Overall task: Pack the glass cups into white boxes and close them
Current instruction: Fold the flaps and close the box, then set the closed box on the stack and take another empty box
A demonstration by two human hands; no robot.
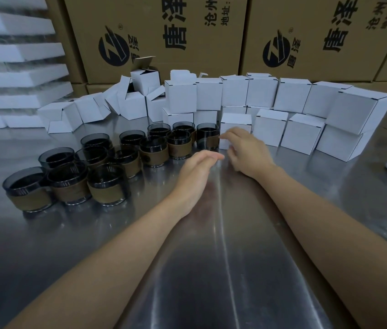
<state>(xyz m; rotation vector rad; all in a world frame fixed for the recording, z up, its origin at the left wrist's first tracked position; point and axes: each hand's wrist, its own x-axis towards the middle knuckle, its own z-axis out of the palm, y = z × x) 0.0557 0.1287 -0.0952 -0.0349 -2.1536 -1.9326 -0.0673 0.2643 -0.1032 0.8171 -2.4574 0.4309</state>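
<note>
while the left hand (197,172) lies flat and empty and the right hand (244,150) curls loosely at a closed white box (235,124), the glass cups (154,150) crowd the desk (211,257) just left of both hands, so a careless sweep could topple one.

The left arm (107,264) comes in from the near left and the right arm (330,222) from the near right. Both are bare and stretched out far. The left hand (196,173) is on its edge, fingers straight and pressed together, pointing right. The right hand (244,150) is just beside it, a bit farther, palm down, fingers loosely bent.
</note>
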